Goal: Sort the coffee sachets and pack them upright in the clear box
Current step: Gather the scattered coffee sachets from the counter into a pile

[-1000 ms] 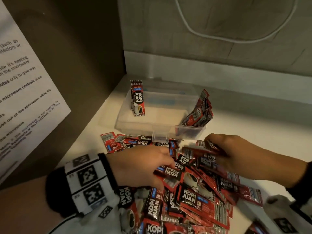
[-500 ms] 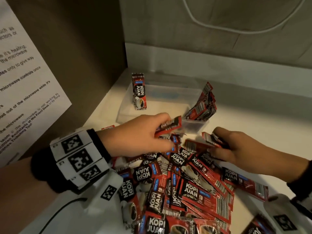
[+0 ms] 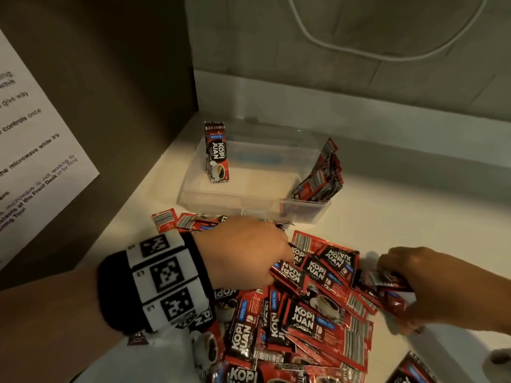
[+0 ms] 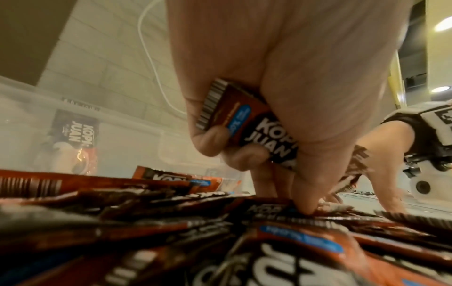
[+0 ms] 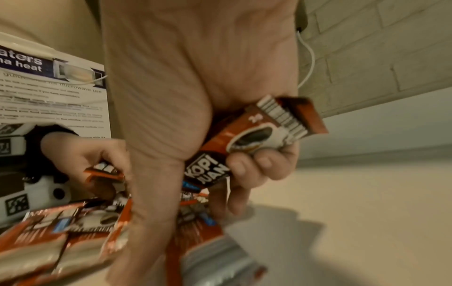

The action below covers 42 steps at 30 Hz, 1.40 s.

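A heap of red and black coffee sachets [image 3: 309,322] lies on the white counter in front of the clear box [image 3: 221,201]. One sachet [image 3: 217,153] stands upright at the box's left end, and a leaning bunch [image 3: 320,175] fills its right corner. My left hand [image 3: 249,252] is down on the heap's far left part, its curled fingers holding a sachet [image 4: 247,123] against the palm while a fingertip [image 4: 305,210] presses on the pile. My right hand [image 3: 414,283] grips a small stack of sachets [image 5: 247,143] at the heap's right edge.
A brown cabinet side [image 3: 96,106] with a printed notice [image 3: 36,150] walls off the left. A tiled wall with a white cable [image 3: 387,53] runs behind the box. Bare counter [image 3: 414,211] lies right of the box. Another sachet [image 3: 412,369] lies at the lower right.
My left hand, raised near the box with a sachet half a second ago, has dropped back onto the heap. My right hand has shifted right and down with its stack.
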### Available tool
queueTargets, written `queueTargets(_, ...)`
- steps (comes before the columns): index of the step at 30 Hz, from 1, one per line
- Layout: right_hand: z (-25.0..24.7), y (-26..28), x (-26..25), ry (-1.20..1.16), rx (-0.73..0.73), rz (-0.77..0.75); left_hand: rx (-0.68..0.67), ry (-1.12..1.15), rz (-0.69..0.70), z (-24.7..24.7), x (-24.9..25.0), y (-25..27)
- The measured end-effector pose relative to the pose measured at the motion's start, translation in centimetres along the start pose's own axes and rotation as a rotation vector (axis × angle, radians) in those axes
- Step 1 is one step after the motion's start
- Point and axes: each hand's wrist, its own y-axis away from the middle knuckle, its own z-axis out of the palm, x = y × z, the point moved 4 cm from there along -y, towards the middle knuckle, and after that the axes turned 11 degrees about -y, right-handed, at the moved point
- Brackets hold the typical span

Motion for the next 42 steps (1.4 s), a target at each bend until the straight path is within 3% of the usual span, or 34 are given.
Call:
queueTargets(7, -0.1, -0.1, 0.0, -0.307, -0.003, -0.083, 0.127, 0.112, -0.094, -1.4, -1.8, 0.5)
queueTargets(15, -2.1, -1.8, -0.4, -0.500, 0.201, -0.101, 0.127, 0.410, -0.193, -2.0, -3.4, 2.3)
queueTargets(22, -0.1, -3.3, -2.6, -0.282, 0.121, -0.036, 0.045, 0.343, -0.071, -2.1, -0.9, 1.5)
queueTargets(29, -0.3, -3.3, -3.2, -0.315, 0.130, -0.045, -0.065, 0.088, 0.021, 0.3, 2.8, -1.0)
queueTargets(37, -2.1, -2.7, -1.8, -0.476, 0.311, -0.094, -0.054, 0.121, -0.015, -0.7, 2.5, -1.3)
queueTargets(42, -1.3, -3.0, -3.0, -0.321, 0.243, -0.186, -0.104, 0.291, -0.027, -2.2, 0.9, 0.1)
